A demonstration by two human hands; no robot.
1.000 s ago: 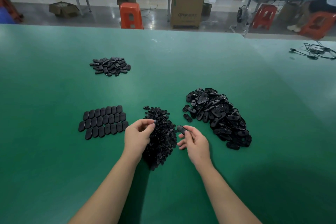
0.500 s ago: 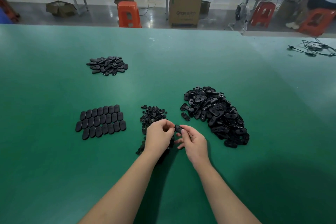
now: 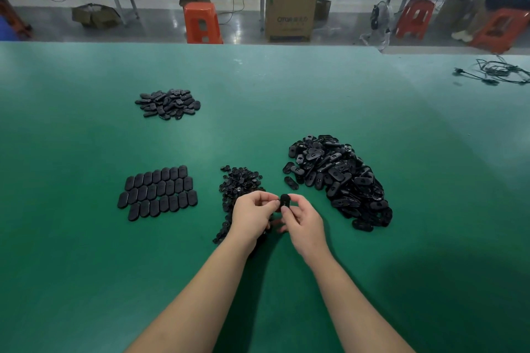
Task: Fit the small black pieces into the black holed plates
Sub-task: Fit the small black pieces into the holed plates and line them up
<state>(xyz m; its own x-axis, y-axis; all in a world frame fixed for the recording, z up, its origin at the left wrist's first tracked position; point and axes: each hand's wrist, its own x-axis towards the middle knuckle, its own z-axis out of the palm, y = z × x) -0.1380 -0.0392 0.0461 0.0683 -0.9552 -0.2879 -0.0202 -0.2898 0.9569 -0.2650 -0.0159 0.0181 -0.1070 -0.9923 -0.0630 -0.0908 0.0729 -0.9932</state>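
Both hands meet above the green table (image 3: 86, 266), just in front of the heap of small black pieces (image 3: 239, 183). The right hand (image 3: 304, 223) pinches one black holed plate (image 3: 284, 200) between thumb and fingers, upright at its fingertips. The left hand (image 3: 252, 216) has its fingers curled with the tips touching the plate's left edge; whether they hold a small piece cannot be told. The pile of loose plates (image 3: 338, 178) lies just right of the hands, and neat rows of plates (image 3: 157, 192) lie to the left.
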